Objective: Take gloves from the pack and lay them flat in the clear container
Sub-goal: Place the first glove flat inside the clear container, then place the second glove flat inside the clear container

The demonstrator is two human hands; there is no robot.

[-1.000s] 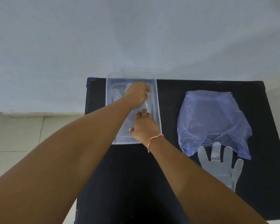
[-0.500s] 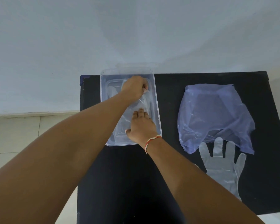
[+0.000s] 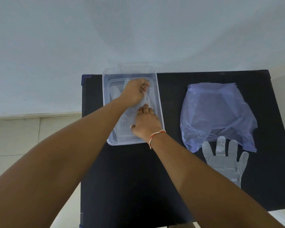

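The clear container (image 3: 158, 94) stands at the back left of the black table (image 3: 138, 178). A clear glove (image 3: 114, 93) lies inside it, mostly hidden under my hands. My left hand (image 3: 135, 91) is curled at the container's far end, pinching the glove's fingers. Pressing flat on the same glove nearer to me is my right hand (image 3: 146, 124), a red-and-white thread on its wrist. The purple plastic pack (image 3: 217, 112) lies open on the right. Another clear glove (image 3: 225, 160) lies flat just in front of the pack, fingers pointing away.
The table's left edge runs just beside the container, with tiled floor (image 3: 15, 137) below. A pale wall (image 3: 138, 30) rises right behind the table. Bare black tabletop lies between the container and the pack and in front of both.
Both hands stay in the container; the left hand's pinch has shifted slightly over the glove. The camera has tilted, so the table sits a little lower in view.
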